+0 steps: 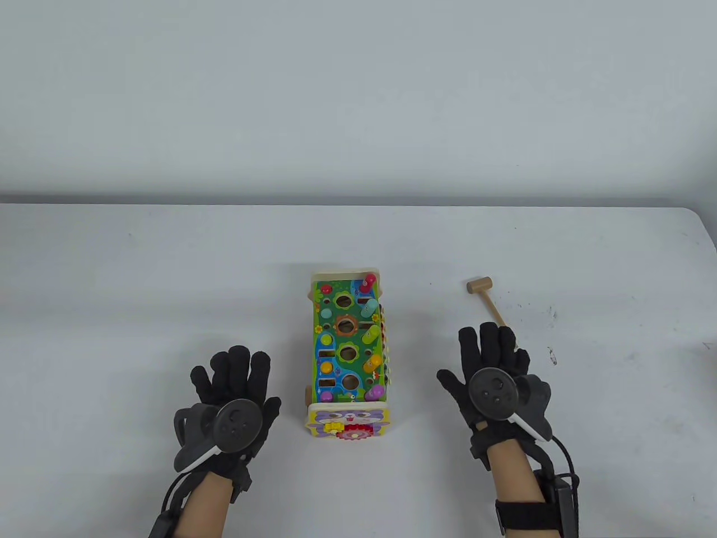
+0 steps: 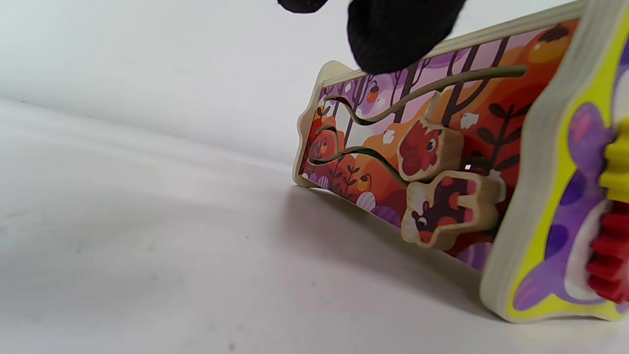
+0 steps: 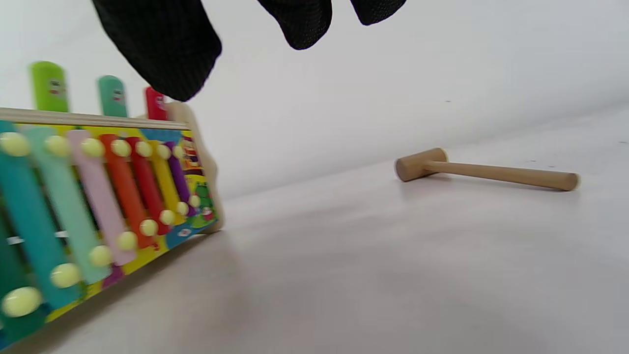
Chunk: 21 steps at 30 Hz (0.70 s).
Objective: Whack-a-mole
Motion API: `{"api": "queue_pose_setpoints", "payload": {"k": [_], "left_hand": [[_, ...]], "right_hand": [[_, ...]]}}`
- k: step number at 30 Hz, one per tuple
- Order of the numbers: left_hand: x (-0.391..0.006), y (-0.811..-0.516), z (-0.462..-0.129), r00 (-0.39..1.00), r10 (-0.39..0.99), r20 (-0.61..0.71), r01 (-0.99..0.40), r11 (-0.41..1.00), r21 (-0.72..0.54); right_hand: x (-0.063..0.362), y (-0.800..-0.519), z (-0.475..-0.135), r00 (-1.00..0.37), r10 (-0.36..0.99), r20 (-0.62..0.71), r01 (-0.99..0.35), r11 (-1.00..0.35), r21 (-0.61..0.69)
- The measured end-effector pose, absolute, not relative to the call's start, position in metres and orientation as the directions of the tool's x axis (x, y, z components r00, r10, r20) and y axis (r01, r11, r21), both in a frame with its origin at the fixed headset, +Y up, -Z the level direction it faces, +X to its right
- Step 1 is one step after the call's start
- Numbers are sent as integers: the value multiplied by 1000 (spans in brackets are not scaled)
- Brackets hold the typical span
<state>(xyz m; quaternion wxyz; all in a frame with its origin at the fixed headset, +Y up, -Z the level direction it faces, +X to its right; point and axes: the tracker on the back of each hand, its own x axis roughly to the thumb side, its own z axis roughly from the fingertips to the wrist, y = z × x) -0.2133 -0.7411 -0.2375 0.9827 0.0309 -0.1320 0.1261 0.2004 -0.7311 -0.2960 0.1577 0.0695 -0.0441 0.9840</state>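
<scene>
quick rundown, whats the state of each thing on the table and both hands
toy box: upright on the table, between the hands
pegs: right-hand row sticks up
hammer: lying flat, untouched, just beyond the right hand
left hand: fingers spread, holds nothing
right hand: fingers spread, holds nothing

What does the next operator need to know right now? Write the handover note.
Left hand: open, flat near the toy, on its left, holding nothing.
Right hand: open, on the toy's right, fingertips close to the hammer handle's end; contact cannot be told.
Hammer lies on the table, untouched, head away from the person.
Done: nothing. Pegs stand up along the toy's right side.
Left: grip hammer, strike pegs.
</scene>
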Motion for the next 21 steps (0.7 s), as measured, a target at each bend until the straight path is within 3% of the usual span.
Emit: {"api": "queue_pose_setpoints", "payload": {"k": [11,21], "left_hand": [[-217,-739,-233,934,261,243,-279,959,46],[-216,-739,-230,941,249,230,-268,962,55]], "right_hand": [[245,-755,-367,-958,189,-214,-206,-977,58],[244,-773,-404,-946,87,-313,-139,-979,147]]}}
